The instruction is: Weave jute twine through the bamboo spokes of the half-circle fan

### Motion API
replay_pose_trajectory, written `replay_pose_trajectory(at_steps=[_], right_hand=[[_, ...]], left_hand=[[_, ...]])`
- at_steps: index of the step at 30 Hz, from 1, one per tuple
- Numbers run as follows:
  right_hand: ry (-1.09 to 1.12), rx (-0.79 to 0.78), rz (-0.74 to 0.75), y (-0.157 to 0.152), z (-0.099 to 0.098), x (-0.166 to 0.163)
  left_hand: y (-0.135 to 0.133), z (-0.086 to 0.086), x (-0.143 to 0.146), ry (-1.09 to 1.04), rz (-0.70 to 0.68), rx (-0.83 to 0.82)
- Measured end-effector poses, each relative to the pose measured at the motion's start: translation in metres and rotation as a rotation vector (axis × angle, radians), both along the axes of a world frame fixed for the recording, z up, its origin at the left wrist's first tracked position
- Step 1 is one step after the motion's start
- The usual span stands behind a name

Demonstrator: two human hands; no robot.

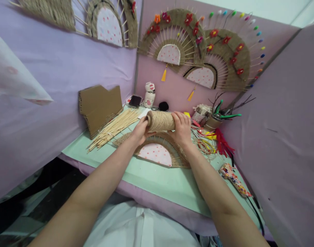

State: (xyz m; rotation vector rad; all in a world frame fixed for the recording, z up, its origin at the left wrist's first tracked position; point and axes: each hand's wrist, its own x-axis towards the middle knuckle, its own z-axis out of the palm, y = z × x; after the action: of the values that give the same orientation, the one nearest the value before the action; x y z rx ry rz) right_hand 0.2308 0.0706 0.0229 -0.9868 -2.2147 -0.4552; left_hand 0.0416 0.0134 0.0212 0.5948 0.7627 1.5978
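Note:
Between my two hands a roll of tan twine point(161, 121) is held sideways above the table. My left hand point(142, 129) grips the roll's left end, where the cardboard core shows. The fingers of my right hand point(181, 127) wrap over its right end. Beneath the roll lies a woven twine fan point(182, 156) with a half-round white patch point(155, 154) dotted in pink. My hands and the roll hide part of the fan's upper side.
Thin sticks point(115, 128) lie left, beside a cardboard piece point(101, 106). A patterned glue gun point(235, 180) with a black cord rests at right. Behind stand a white bottle point(149, 96) and a pot of tools point(213, 122). Finished fans point(189, 31) hang on the back wall.

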Motion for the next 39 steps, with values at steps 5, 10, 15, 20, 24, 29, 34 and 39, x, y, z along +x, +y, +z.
replay_pose_trajectory(at_steps=[5, 10, 15, 20, 24, 29, 34, 39], right_hand=[[0.164, 0.029, -0.143, 0.046, 0.018, 0.024], [0.586, 0.050, -0.223, 0.110, 0.038, 0.046], [0.793, 0.000, -0.206, 0.155, 0.037, 0.045], [0.845, -0.129, -0.228, 0.201, 0.012, 0.027], [0.885, -0.227, -0.276, 0.235, -0.009, 0.008], [0.934, -0.358, -0.346, 0.263, -0.040, -0.009], [0.836, -0.552, -0.438, 0.272, -0.059, -0.012], [0.717, -0.655, -0.472, 0.256, -0.047, -0.007]], left_hand=[[0.002, -0.001, -0.007, -0.069, -0.002, -0.062], [0.002, -0.001, -0.008, -0.034, -0.043, -0.093], [-0.001, -0.004, -0.005, -0.028, -0.119, -0.115], [-0.002, -0.005, -0.004, -0.004, -0.135, -0.163], [-0.004, -0.004, -0.002, 0.024, -0.159, -0.199], [-0.005, -0.002, -0.002, 0.076, -0.194, -0.227], [-0.006, 0.002, -0.002, 0.090, -0.204, -0.240], [-0.008, 0.003, -0.001, 0.109, -0.230, -0.215]])
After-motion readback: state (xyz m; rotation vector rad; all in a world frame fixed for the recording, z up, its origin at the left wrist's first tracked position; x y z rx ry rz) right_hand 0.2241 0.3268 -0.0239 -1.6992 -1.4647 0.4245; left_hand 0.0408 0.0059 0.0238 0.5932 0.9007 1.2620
